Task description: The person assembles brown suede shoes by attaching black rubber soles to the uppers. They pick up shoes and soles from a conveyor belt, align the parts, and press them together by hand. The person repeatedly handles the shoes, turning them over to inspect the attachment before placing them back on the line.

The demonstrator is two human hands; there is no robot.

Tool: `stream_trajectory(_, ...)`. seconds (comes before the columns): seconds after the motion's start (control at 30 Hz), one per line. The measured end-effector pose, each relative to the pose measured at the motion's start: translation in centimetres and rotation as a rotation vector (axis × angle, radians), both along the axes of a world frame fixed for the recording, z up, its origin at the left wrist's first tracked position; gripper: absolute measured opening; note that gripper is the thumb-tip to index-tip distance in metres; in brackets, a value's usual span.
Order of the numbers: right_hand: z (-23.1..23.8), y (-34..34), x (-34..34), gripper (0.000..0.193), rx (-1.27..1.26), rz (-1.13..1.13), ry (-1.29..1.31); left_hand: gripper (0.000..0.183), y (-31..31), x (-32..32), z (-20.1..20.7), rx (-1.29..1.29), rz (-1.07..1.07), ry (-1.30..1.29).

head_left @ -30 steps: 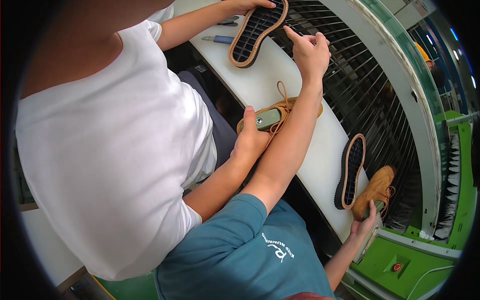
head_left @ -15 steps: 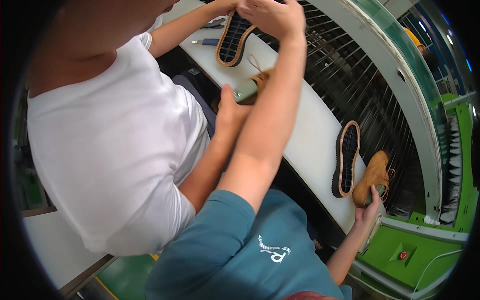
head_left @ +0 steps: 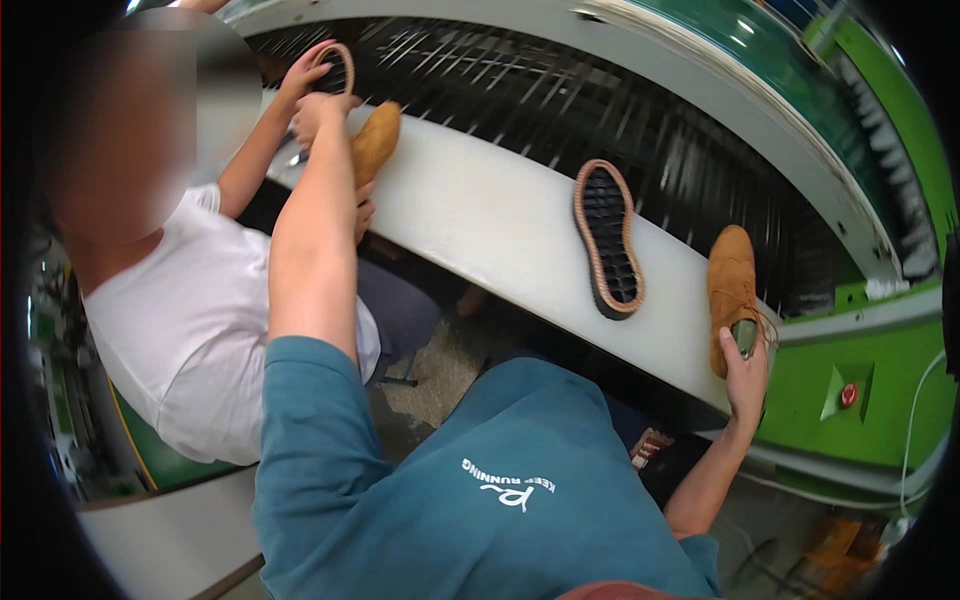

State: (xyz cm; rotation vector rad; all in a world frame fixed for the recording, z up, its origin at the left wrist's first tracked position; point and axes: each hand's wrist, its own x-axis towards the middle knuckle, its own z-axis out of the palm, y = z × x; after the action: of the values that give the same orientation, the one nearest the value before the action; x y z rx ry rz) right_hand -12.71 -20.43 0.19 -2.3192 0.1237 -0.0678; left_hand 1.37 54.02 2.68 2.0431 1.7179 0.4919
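Note:
My right hand (head_left: pixel 745 380) grips the heel end of a tan lace-up shoe (head_left: pixel 733 270) at the right end of the white tabletop. A green shoe last (head_left: pixel 744 334) shows in its opening, and the toe points away from me. To its left lies a black shoe sole (head_left: pixel 608 240) with a tan stitched rim, cavity up. My left hand (head_left: pixel 325 115) reaches far left with curled fingers, against the near end of another sole (head_left: pixel 340 68). What those fingers hold is hidden. Beside it a second tan shoe (head_left: pixel 377 145) is in a co-worker's hand (head_left: pixel 365 210).
A co-worker in a white shirt (head_left: pixel 190 340) sits close on my left, one hand (head_left: pixel 305 72) at the far sole. The white tabletop (head_left: pixel 480 205) runs along a rack of dark metal rods (head_left: pixel 520 100). A green machine (head_left: pixel 810 420) with a red button stands right.
My view has swung, so the table sits differently. The co-worker's sole is now out over the rods, and their shoe points toe-up. My right hand still holds its shoe.

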Motion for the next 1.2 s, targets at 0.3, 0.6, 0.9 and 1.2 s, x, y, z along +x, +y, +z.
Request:
stream_trajectory(0.3, -1.3, 1.3, -0.3, 0.072, -0.226, -0.096, -0.630, 0.109, -6.5, -2.2, 1.7, 0.692, -0.408, -0.254)
stream_trajectory(0.6, -4.1, 11.9, 2.5, 0.099, -0.532, 0.391, -0.362, 0.097, -25.4, -10.7, 8.3, 0.901, -0.765, -0.782)
stream_trajectory(0.9, -1.3, 10.2, -1.7, 0.075, -0.483, 0.291, -0.433, 0.099, -34.1, -17.1, 1.6, -0.219, -1.362, -1.189)
stream_trajectory(1.2, -4.9, 12.4, 1.4, 0.093, -0.236, 0.268, -0.168, 0.123, -37.4, -21.6, -1.1, -0.383, -1.769, -0.948)
